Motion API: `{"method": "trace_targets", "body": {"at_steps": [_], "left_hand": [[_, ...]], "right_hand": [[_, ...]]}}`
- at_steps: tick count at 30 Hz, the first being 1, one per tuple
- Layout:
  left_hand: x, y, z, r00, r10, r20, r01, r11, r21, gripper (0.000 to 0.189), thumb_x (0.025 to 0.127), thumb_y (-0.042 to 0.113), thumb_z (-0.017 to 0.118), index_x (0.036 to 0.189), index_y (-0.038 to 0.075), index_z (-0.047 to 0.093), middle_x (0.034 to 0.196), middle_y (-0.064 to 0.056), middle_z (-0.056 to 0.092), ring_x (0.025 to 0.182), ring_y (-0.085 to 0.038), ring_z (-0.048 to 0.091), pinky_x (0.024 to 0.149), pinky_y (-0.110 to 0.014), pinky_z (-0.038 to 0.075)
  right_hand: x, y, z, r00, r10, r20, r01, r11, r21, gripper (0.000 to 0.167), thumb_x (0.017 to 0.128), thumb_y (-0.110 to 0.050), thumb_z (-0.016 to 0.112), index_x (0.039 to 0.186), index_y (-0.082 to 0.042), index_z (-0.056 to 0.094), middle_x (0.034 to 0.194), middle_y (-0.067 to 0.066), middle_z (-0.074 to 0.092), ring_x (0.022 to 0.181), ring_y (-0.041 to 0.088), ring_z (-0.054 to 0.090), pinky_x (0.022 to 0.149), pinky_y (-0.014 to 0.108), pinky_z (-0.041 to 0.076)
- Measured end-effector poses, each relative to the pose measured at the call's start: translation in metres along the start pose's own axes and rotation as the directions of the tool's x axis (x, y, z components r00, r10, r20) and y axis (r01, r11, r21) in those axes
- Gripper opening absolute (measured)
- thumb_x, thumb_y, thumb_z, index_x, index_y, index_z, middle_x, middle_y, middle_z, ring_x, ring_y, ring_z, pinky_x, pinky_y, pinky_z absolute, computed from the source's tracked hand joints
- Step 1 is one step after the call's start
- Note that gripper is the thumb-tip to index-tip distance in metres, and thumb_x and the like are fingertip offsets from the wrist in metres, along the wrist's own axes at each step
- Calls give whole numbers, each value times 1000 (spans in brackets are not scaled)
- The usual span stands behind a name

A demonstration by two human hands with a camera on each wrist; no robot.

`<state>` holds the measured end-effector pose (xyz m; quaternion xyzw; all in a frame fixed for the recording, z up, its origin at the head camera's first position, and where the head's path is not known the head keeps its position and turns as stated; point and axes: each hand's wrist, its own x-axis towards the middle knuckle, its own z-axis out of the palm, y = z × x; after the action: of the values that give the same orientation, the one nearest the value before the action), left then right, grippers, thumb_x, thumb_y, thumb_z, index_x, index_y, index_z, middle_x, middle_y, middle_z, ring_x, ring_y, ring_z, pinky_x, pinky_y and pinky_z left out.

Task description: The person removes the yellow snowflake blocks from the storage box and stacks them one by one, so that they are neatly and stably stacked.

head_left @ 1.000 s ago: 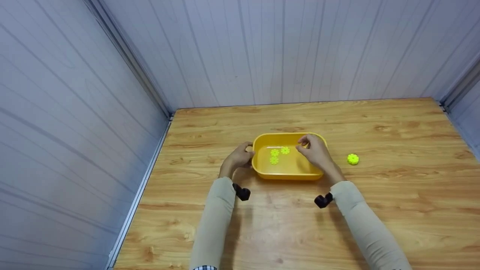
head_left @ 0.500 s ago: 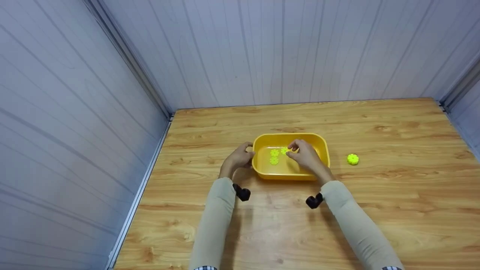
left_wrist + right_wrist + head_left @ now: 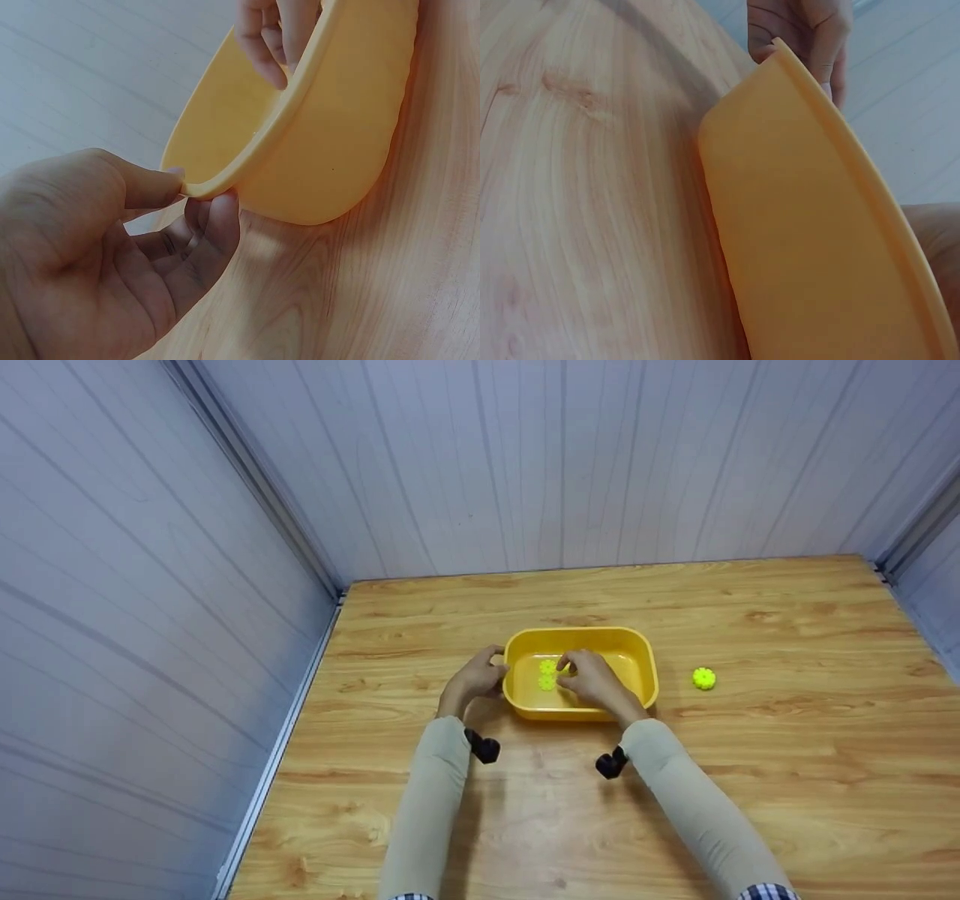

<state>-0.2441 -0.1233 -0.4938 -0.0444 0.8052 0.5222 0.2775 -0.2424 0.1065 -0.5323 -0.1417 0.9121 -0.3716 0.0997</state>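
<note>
A yellow plastic basin (image 3: pixel 579 712) stands on the wooden table. My left hand (image 3: pixel 477 675) pinches its left rim, thumb over the edge and fingers beneath, as the left wrist view shows. My right hand (image 3: pixel 596 679) is inside the basin, thumb and forefinger apart and bent downward. Two flat yellow-green flower-shaped pieces, one farther back (image 3: pixel 547 667) and one nearer (image 3: pixel 547 682), lie on the basin floor just left of the right fingertips. A third piece is mostly hidden behind that hand. In the right wrist view, the basin wall (image 3: pixel 810 210) hides the right fingers.
A rounded, ribbed yellow-green piece (image 3: pixel 703 679) sits on the table (image 3: pixel 795 735) to the right of the basin. Pale panel walls (image 3: pixel 480 465) rise behind the table and on both sides. Each wrist carries a small black camera.
My right hand has moved left and slightly toward me inside the basin, now covering most of the third flower piece. My left hand keeps its place on the rim.
</note>
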Motion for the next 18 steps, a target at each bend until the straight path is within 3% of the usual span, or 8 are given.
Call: {"method": "trace_targets", "body": {"at_steps": [9,18], "left_hand": [[0,0,1,1000,10,6,-10,1000,-13,42,102,16,43,144,14,36,100,-19,59,67,-15,55,90,-49,50],[1,0,1,1000,16,7,-16,1000,-18,42,101,14,43,143,13,37,88,-12,55,64,-14,53,80,-42,52]], "right_hand": [[5,-5,9,998,-39,40,43,995,-93,23,85,-11,68,108,-8,67,101,15,58,91,28,52,79,42,45],[7,-8,13,996,-67,63,76,984,-161,34,83,-9,67,116,-11,67,104,13,59,93,27,51,81,41,42]]}}
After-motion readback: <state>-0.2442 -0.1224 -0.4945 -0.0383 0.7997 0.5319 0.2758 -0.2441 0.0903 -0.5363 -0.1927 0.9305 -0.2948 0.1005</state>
